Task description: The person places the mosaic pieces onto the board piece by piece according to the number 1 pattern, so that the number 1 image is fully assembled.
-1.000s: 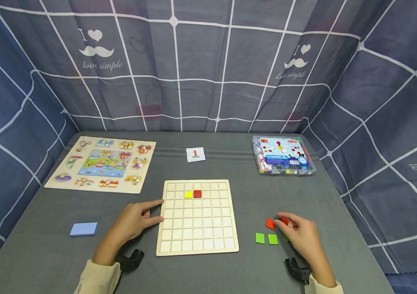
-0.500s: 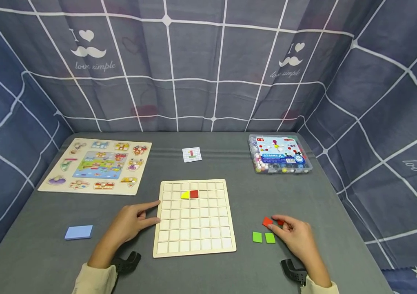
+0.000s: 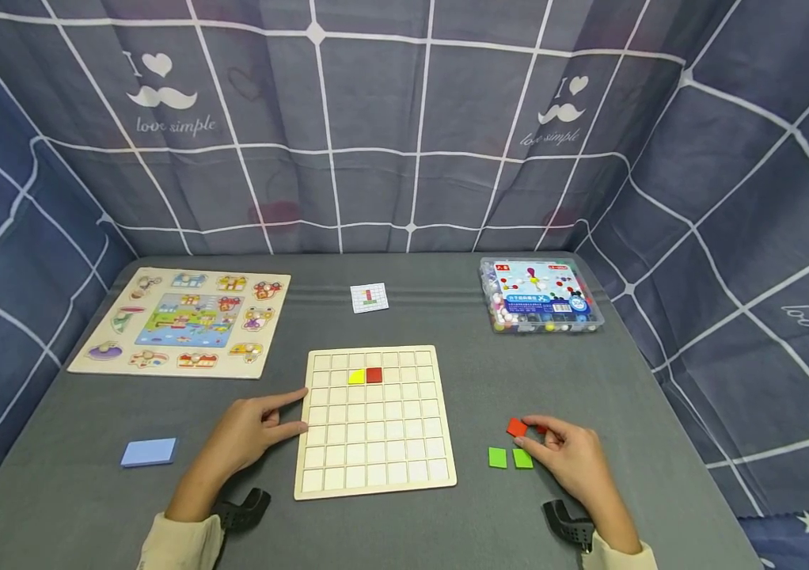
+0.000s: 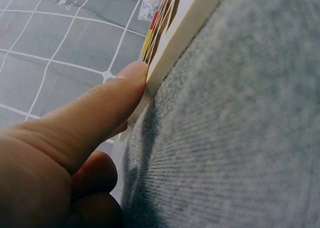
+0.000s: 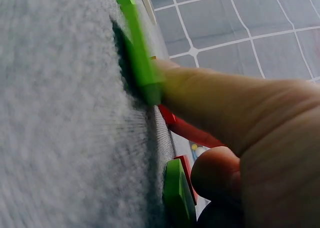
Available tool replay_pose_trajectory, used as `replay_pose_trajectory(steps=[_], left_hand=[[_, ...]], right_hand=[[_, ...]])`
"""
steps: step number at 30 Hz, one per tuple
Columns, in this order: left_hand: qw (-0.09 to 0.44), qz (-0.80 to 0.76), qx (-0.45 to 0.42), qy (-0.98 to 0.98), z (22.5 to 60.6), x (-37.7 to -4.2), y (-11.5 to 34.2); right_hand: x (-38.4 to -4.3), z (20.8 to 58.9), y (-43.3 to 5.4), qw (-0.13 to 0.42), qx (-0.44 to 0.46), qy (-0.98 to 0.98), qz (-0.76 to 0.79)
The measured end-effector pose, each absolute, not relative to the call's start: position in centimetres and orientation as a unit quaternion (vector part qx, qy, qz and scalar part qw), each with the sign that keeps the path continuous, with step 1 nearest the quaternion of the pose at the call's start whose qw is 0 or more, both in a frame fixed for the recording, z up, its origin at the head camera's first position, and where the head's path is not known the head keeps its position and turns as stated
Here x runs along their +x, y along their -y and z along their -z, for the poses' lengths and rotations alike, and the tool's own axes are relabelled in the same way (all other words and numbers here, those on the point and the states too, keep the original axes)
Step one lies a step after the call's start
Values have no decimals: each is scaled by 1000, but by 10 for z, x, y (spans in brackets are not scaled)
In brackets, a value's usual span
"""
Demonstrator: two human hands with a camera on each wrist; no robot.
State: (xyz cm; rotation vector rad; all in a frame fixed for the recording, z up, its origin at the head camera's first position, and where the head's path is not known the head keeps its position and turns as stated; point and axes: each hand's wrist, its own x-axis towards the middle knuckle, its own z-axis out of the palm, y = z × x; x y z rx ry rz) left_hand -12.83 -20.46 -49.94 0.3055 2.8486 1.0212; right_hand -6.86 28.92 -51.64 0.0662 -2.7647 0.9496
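My left hand (image 3: 248, 431) rests beside the wooden grid board (image 3: 376, 427), thumb and forefinger reaching its left edge. In the left wrist view the thumb tip presses on the board's edge (image 4: 172, 48). A yellow piece (image 3: 357, 377) and a dark red square (image 3: 374, 375) sit side by side in the upper grid cells. My right hand (image 3: 571, 459) has thumb and forefinger around an orange-red square tile (image 3: 516, 427), which lies on the table. A green tile (image 5: 140, 58), blurred, stands tilted at the thumb. Another green tile (image 5: 177, 193) and a red tile (image 5: 186, 175) lie by the curled fingers.
Another green tile (image 3: 497, 457) lies left of the right hand. A small pattern card (image 3: 370, 298) is behind the board. A picture puzzle board (image 3: 176, 324) lies back left, a clear box of beads (image 3: 541, 294) back right, a blue block (image 3: 148, 453) far left.
The right hand has moved left so thumb and forefinger come around the orange-red tile. The left hand stays at the board's edge. The head view has shifted slightly.
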Motion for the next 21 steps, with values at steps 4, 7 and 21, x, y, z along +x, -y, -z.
replay_pose_trajectory(steps=[4,7,21], left_hand=[[47,-338,101,-934,500,-128,204],[48,-337,100,-935,499,-127,204],[55,-344,100,-932,496,-124,203]], right_hand=[[-70,517,-289,121,26,940,-317],[-69,517,-288,118,22,941,-316],[-69,516,-287,123,17,940,-317]])
